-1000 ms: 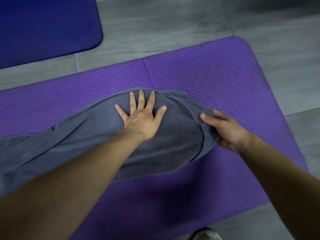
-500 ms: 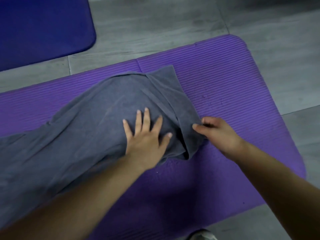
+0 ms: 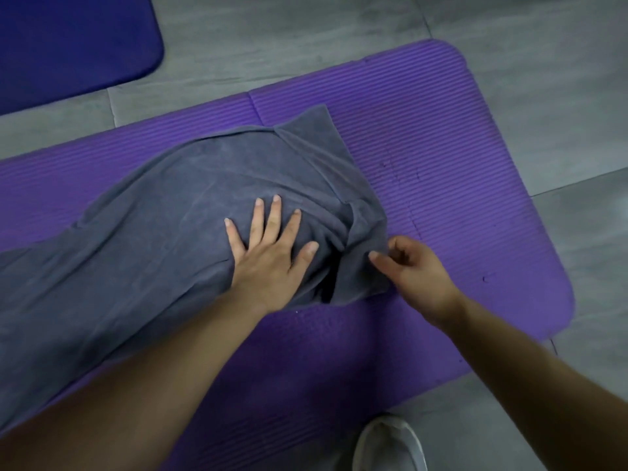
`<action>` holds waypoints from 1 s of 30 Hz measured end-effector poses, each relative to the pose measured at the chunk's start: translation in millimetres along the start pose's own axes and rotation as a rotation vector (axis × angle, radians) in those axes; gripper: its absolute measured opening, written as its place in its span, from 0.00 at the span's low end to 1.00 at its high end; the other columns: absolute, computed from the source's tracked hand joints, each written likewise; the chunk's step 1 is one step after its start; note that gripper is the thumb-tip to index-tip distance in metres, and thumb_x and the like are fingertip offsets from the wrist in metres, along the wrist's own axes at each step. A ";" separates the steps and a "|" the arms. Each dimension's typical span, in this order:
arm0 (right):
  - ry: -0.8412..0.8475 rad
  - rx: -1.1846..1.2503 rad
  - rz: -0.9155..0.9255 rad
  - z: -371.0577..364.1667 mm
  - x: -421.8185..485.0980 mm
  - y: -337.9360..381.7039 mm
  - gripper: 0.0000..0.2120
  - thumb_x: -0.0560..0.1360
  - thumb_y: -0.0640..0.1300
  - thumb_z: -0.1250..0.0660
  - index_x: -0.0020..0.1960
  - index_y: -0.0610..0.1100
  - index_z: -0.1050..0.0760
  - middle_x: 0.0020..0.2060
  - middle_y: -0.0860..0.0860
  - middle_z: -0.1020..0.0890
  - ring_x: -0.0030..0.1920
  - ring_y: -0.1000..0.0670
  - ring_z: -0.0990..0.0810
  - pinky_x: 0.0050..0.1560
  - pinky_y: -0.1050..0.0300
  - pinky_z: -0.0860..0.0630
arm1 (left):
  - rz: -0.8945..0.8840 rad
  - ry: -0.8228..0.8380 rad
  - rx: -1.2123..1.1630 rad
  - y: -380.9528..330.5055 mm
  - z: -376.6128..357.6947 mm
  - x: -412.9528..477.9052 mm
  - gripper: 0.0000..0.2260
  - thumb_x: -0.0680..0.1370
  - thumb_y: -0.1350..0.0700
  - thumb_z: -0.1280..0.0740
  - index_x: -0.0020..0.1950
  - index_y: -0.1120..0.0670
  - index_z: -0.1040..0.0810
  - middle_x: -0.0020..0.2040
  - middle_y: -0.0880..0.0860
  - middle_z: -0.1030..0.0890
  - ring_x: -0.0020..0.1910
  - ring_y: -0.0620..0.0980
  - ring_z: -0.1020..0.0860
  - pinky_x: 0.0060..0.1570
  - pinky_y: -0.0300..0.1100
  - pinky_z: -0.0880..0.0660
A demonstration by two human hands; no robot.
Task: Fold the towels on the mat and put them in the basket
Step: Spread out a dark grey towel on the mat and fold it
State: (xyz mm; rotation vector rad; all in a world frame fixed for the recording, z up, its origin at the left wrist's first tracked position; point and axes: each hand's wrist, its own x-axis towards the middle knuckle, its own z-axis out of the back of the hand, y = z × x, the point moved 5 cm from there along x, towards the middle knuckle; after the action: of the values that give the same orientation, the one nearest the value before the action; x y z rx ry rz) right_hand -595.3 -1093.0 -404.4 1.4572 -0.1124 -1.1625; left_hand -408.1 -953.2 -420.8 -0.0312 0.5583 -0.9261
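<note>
grey towel (image 3: 163, 239) lies crumpled across the purple ribbed mat (image 3: 458, 164), running from the lower left of the frame up toward the centre, with one folded flap reaching the upper middle and a bunched corner at centre right. left hand (image 3: 272, 263) presses flat on the towel near its lower right edge, fingers straight and spread, gripping nothing. right hand (image 3: 414, 273) sits just right of that bunched corner, thumb (image 3: 375, 257) touching the cloth's edge and the other fingers curled beside it; whether any cloth is pinched between them cannot be told. both forearms come in from the bottom of the frame. the mat rests on a grey tiled floor (image 3: 289, 39). a dark blue mat (image 3: 68, 39) fills the upper left corner, apart from the purple one. a white shoe (image 3: 390, 447) shows at the bottom edge, right of centre, at the purple mat's near edge.
</note>
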 end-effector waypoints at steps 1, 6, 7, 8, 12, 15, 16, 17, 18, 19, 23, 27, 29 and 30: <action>-0.087 0.015 0.024 -1.1 -4.2 -3.1 0.12 0.76 0.51 0.30 0.44 0.43 0.26 0.35 0.39 0.22 0.37 0.49 0.24 0.40 0.48 0.25 | 0.010 0.006 0.001 -2.1 0.1 -0.2 0.34 0.78 0.30 0.67 0.83 0.42 0.58 0.82 0.46 0.69 0.78 0.48 0.73 0.73 0.69 0.71; -0.306 0.128 0.072 -1.1 -8.6 4.2 0.07 0.84 0.46 0.38 0.46 0.49 0.30 0.32 0.57 0.22 0.33 0.61 0.26 0.38 0.62 0.27 | 0.027 0.049 -0.025 -3.7 -0.4 2.6 0.34 0.78 0.30 0.66 0.82 0.40 0.60 0.81 0.45 0.71 0.77 0.48 0.75 0.72 0.69 0.72; -0.270 -0.010 0.069 0.3 -4.3 6.3 0.08 0.83 0.47 0.38 0.45 0.48 0.31 0.32 0.57 0.23 0.31 0.62 0.27 0.38 0.61 0.29 | 0.028 0.059 -0.048 -2.5 0.2 3.6 0.35 0.77 0.29 0.66 0.82 0.40 0.59 0.81 0.45 0.70 0.77 0.47 0.75 0.72 0.68 0.72; -0.212 -0.195 0.050 2.7 0.0 7.9 0.10 0.83 0.49 0.37 0.44 0.48 0.31 0.32 0.56 0.24 0.31 0.61 0.28 0.39 0.59 0.30 | 0.028 0.071 -0.068 -1.2 0.7 4.1 0.35 0.77 0.29 0.66 0.83 0.40 0.59 0.81 0.44 0.70 0.77 0.47 0.75 0.72 0.68 0.72; -0.130 -0.474 -0.084 23.7 -3.1 3.5 0.18 0.76 0.58 0.29 0.40 0.46 0.30 0.30 0.52 0.22 0.30 0.53 0.24 0.34 0.59 0.29 | 0.013 0.054 0.016 -4.1 0.8 -3.9 0.35 0.78 0.29 0.62 0.83 0.41 0.59 0.82 0.49 0.69 0.78 0.50 0.74 0.73 0.69 0.70; -0.111 -0.164 -0.212 15.2 -26.0 -19.8 0.19 0.71 0.55 0.23 0.44 0.42 0.27 0.28 0.48 0.21 0.27 0.51 0.22 0.31 0.52 0.19 | 0.012 -0.032 0.062 -15.6 -6.5 -25.8 0.33 0.80 0.31 0.60 0.83 0.43 0.59 0.82 0.54 0.68 0.79 0.54 0.72 0.73 0.71 0.66; -0.126 -0.132 -0.227 10.5 -31.7 -28.7 0.18 0.71 0.51 0.22 0.46 0.41 0.27 0.29 0.47 0.21 0.28 0.50 0.21 0.33 0.48 0.18 | 0.024 -0.017 0.045 -18.2 -11.9 -33.0 0.33 0.80 0.32 0.59 0.83 0.43 0.59 0.82 0.54 0.68 0.79 0.54 0.72 0.73 0.72 0.65; -0.125 -0.102 -0.220 5.9 -36.6 -34.6 0.16 0.72 0.46 0.22 0.48 0.41 0.28 0.30 0.46 0.21 0.28 0.50 0.21 0.32 0.47 0.18 | 0.035 0.017 0.036 -19.7 -18.1 -39.6 0.33 0.80 0.31 0.59 0.82 0.42 0.60 0.81 0.54 0.70 0.79 0.54 0.73 0.73 0.72 0.65; -0.084 -0.087 -0.220 2.4 -39.9 -38.3 0.14 0.74 0.40 0.24 0.48 0.40 0.29 0.31 0.44 0.22 0.27 0.50 0.22 0.28 0.49 0.19 | 0.042 0.047 0.044 -20.4 -23.4 -45.3 0.34 0.79 0.31 0.61 0.82 0.43 0.61 0.81 0.54 0.71 0.78 0.54 0.74 0.73 0.72 0.65; -0.016 -0.102 -0.232 1.6 -41.3 -40.0 0.13 0.74 0.35 0.26 0.48 0.40 0.30 0.32 0.43 0.23 0.25 0.52 0.22 0.24 0.53 0.21 | 0.045 0.059 0.059 -20.0 -26.7 -48.6 0.35 0.78 0.30 0.62 0.82 0.43 0.61 0.80 0.54 0.72 0.78 0.54 0.74 0.73 0.72 0.65; 0.172 -0.494 -0.246 38.9 -25.4 -27.0 0.16 0.68 0.38 0.20 0.43 0.43 0.28 0.32 0.45 0.22 0.28 0.50 0.21 0.29 0.50 0.20 | 0.057 -0.070 -0.042 -11.7 -7.8 -31.3 0.36 0.77 0.31 0.60 0.83 0.44 0.54 0.83 0.54 0.63 0.81 0.52 0.66 0.75 0.69 0.64; -0.059 -0.668 0.035 47.5 21.3 42.5 0.14 0.70 0.52 0.22 0.43 0.45 0.22 0.35 0.50 0.20 0.37 0.49 0.23 0.43 0.52 0.26 | 0.113 -0.319 -0.157 19.4 39.0 15.7 0.30 0.81 0.37 0.47 0.80 0.50 0.38 0.83 0.59 0.48 0.82 0.59 0.49 0.76 0.65 0.46; -0.117 -0.456 0.155 24.5 55.2 76.0 0.09 0.74 0.50 0.25 0.45 0.46 0.20 0.36 0.48 0.18 0.37 0.48 0.21 0.46 0.51 0.23 | 0.175 -0.310 -0.143 38.4 56.4 39.3 0.26 0.83 0.41 0.43 0.78 0.51 0.35 0.83 0.58 0.47 0.80 0.61 0.44 0.73 0.62 0.40; -0.129 -0.385 0.187 10.9 74.5 86.9 0.07 0.75 0.51 0.26 0.47 0.47 0.19 0.38 0.49 0.17 0.38 0.49 0.20 0.48 0.51 0.21 | 0.195 -0.314 -0.130 46.7 63.8 47.8 0.24 0.83 0.43 0.42 0.78 0.51 0.34 0.83 0.58 0.46 0.78 0.62 0.42 0.72 0.62 0.38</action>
State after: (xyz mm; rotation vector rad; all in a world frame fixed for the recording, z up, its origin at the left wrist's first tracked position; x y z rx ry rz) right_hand -519.4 -1174.5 -375.6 1.0115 -0.1048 -1.0569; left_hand -320.8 -974.4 -399.3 -0.2318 0.3213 -0.6770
